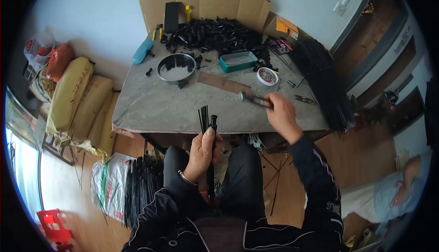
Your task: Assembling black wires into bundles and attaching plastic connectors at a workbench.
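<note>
Over my lap, my left hand point(203, 150) is closed round a bundle of thin black rods point(204, 117) and a thicker black tube point(214, 121). The thumb presses against the tube, whose lower part runs down between my knees. At the table's right, my right hand point(282, 118) grips a hammer point(256, 100), slightly blurred, its metal head pointing left above the tabletop. A flat brown metal strip point(224, 84) lies just beyond the hammer head. The hammer and the rods are apart.
On the grey table point(151, 108) are a round metal pan point(160, 74), a teal tray point(238, 68), a white tub point(267, 76), pliers point(305, 99) and a heap of black parts point(219, 32). Long black rods point(322, 85) hang over the right edge. A person point(388, 195) is at lower right.
</note>
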Tool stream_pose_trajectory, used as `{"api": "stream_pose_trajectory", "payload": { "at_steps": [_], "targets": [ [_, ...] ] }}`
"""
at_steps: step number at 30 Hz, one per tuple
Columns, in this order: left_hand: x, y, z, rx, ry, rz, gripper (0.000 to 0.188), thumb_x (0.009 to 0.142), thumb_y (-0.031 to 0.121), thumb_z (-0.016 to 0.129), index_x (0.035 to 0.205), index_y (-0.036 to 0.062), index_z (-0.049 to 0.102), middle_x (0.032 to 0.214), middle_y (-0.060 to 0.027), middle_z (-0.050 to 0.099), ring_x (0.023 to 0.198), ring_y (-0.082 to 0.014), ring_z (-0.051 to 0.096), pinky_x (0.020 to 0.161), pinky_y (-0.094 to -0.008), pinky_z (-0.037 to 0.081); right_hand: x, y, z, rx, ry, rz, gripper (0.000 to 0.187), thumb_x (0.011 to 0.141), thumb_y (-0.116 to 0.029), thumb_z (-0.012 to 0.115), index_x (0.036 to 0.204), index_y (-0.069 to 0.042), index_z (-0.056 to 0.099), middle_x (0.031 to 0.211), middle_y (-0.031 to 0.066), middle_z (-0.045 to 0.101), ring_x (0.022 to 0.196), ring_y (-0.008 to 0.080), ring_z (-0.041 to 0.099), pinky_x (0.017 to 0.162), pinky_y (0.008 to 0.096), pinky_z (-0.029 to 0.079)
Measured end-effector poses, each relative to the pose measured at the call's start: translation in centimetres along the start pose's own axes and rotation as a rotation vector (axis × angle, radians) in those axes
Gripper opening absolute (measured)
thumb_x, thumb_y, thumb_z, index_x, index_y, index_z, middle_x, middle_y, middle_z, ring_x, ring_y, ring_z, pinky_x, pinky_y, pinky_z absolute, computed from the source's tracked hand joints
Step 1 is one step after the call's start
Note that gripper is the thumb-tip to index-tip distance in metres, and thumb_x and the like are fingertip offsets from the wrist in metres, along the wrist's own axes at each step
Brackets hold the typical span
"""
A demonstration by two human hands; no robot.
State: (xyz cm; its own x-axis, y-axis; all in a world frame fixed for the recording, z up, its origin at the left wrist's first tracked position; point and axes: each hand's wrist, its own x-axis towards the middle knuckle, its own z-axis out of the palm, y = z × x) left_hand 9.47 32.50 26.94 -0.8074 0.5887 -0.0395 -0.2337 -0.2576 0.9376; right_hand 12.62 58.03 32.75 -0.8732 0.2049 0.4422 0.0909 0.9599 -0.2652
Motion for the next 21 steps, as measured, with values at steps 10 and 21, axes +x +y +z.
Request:
{"api": "stream_pose_trajectory", "payload": {
  "at_steps": [10, 21],
  "targets": [
    [2.5, -2.1, -0.4, -0.07, 0.103, -0.1, 0.049, 0.099, 0.049, 0.036, 0.089, 0.0033, 0.049, 0.051, -0.0008, 0.038, 0.036, -0.011, 0.035, 0.035, -0.0267, 0.033, 12.8, 12.0, 9.8, -0.095, -0.034, 0.128, 0.027, 0.075, -0.031, 0.065, 0.081, -0.005, 0.066, 0.08, 0.0185, 0.065, 0.08, 0.039, 0.063, 0.067, 0.0496, 0.047],
    [2.9, -2.5, 2.1, -0.112, -0.009, -0.088, 0.051, 0.097, 0.054, 0.041, 0.089, 0.0047, 0.049, 0.052, 0.0004, 0.035, 0.037, -0.0089, 0.033, 0.035, -0.0241, 0.029, 12.2, 10.3, 7.0, -0.078, 0.137, 0.198, 0.024, 0.074, -0.025, 0.058, 0.078, -0.002, 0.065, 0.069, 0.0207, 0.064, 0.066, 0.0353, 0.065, 0.061, 0.0459, 0.049]
  ]
}}
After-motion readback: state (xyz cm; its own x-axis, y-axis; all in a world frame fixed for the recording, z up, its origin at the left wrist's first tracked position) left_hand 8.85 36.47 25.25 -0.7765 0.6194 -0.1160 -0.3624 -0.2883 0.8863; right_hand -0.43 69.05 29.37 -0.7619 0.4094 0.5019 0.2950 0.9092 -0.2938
